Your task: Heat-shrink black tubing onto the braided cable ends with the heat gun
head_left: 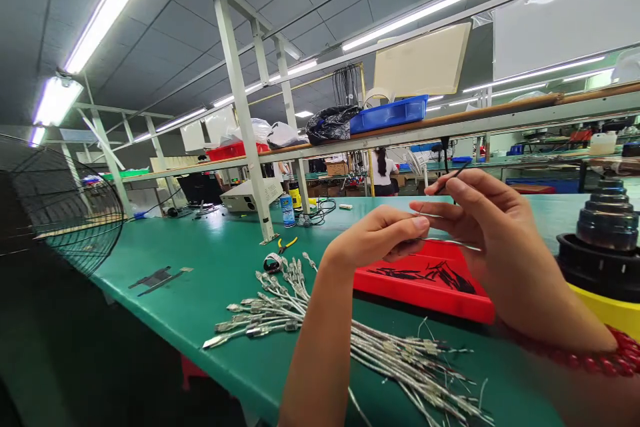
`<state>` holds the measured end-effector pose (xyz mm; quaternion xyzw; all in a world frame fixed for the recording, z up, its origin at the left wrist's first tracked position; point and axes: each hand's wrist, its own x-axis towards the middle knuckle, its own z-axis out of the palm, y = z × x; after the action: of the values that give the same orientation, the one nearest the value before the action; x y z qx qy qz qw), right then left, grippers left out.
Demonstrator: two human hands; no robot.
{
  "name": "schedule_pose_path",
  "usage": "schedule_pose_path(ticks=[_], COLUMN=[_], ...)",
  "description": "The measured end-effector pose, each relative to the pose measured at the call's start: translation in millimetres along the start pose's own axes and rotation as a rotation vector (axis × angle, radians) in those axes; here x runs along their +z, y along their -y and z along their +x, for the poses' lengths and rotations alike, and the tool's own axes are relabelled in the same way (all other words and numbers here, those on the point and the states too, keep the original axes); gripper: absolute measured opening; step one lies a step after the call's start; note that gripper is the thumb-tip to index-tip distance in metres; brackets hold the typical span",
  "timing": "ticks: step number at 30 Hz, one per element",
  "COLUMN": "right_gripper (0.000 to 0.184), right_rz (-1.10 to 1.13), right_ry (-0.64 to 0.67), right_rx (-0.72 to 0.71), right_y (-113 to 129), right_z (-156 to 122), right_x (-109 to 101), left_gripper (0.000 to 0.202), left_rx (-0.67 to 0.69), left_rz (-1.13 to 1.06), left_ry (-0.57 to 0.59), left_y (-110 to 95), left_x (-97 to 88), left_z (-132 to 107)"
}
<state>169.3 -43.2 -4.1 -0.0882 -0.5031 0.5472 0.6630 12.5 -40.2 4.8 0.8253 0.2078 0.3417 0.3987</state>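
Observation:
My left hand [383, 233] is closed in a pinch, with a thin wire [453, 241] running from its fingertips towards my right palm. My right hand [500, 220], raised just to the right, pinches a thin black piece of tubing [459, 171] between thumb and forefinger. Both hands hover over the front of a red tray [425, 299], where several similar black pieces [447, 277] lie loose. Under my left forearm spreads a bundle of pale cables [280, 310]. Their USB-like plugs point left and their stripped wire ends [435, 373] point right.
On the green table [200, 260] lie a watch [273, 262] and yellow-handled pliers [287, 245]. A blue can [287, 210] stands by the white post [240, 107]. A black stepped device [607, 227] on a yellow base is close at right. A caged fan [75, 207] is at left.

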Motion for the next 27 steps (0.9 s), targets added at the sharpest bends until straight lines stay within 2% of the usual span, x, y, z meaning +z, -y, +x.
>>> schedule_pose_path(ticks=[6, 10, 16, 27], right_gripper=[0.021, 0.022, 0.022, 0.025], right_rz=[0.074, 0.065, 0.064, 0.072], right_ry=[-0.06, -0.059, -0.017, -0.014], right_rx=[0.106, 0.095, 0.057, 0.05], right_y=[4.5, 3.0, -1.2, 0.2], right_z=[1.4, 3.0, 5.5, 4.5], right_x=[4.8, 3.5, -3.1, -3.3], left_gripper=[0.048, 0.049, 0.047, 0.047], left_rx=[0.015, 0.002, 0.057, 0.041], left_rz=[0.044, 0.038, -0.028, 0.008], left_ry=[-0.014, -0.018, -0.02, -0.047], left_y=[1.5, 3.7, 6.5, 6.2], left_x=[-0.8, -1.4, -1.0, -0.3], left_z=[0.5, 1.3, 2.4, 2.6])
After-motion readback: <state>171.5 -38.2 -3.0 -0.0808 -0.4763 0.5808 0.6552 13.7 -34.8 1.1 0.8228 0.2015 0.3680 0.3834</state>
